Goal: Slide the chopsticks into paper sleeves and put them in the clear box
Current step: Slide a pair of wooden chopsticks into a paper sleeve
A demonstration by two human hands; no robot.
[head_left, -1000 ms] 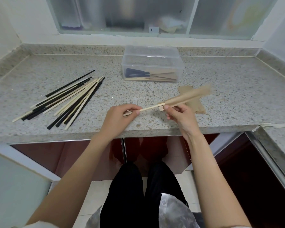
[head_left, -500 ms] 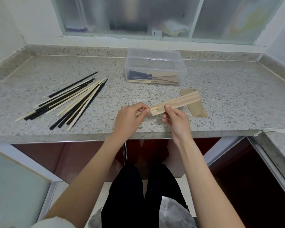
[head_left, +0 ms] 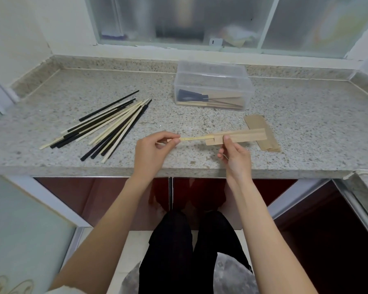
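At near table (head_left: 306, 145) edge, left hand (head_left: 151, 153) pinching chopsticks (head_left: 192, 138), right hand (head_left: 235, 158) pinching sleeve (head_left: 240, 137): chopsticks now withdrawn vs. 0.5 s ago, insertion incomplete.

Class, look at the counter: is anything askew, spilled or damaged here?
Nothing looks damaged or spilled. The loose chopsticks lie in a fanned, mixed black-and-pale heap, untidy but unharmed. The clear box stands upright, and the spare sleeves lie stacked flat.

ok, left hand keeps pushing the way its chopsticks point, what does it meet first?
Likely the open end of the paper sleeve that the right hand pinches. The left hand pinches the light chopsticks, already partly inside; depth unclear.
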